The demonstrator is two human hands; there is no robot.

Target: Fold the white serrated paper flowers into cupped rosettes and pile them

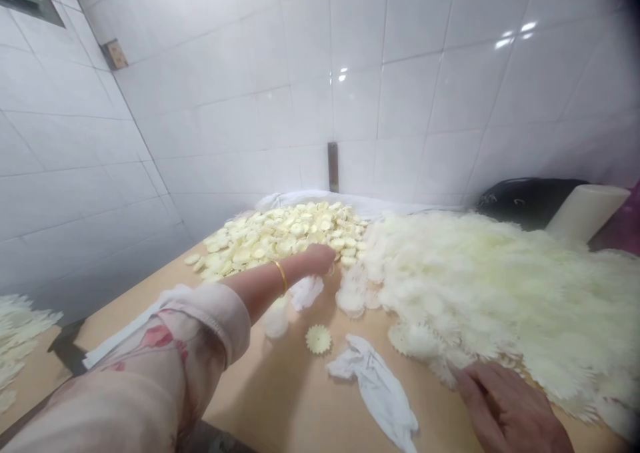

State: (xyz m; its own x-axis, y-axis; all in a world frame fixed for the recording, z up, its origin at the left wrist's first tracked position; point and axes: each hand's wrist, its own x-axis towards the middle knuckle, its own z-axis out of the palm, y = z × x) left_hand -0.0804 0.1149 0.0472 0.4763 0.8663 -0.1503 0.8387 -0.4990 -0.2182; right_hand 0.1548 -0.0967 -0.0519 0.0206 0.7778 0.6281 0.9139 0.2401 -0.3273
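Tan tabletop (280, 406) bears one toothed disc (319, 340); from it, the yellowish disc heap (290, 233) sits toward eleven, the left hand (320, 260) at twelve by its edge, the white disc pile (475, 280) past two, the right hand (513, 406) beside it near four. I cannot tell either grip. Crumpled cloth (377, 390) lies past four; tiled wall (280, 120) stands at twelve.

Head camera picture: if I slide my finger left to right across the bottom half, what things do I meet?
Pile of pale pieces → gold bangle → loose toothed disc → crumpled white cloth → right hand.
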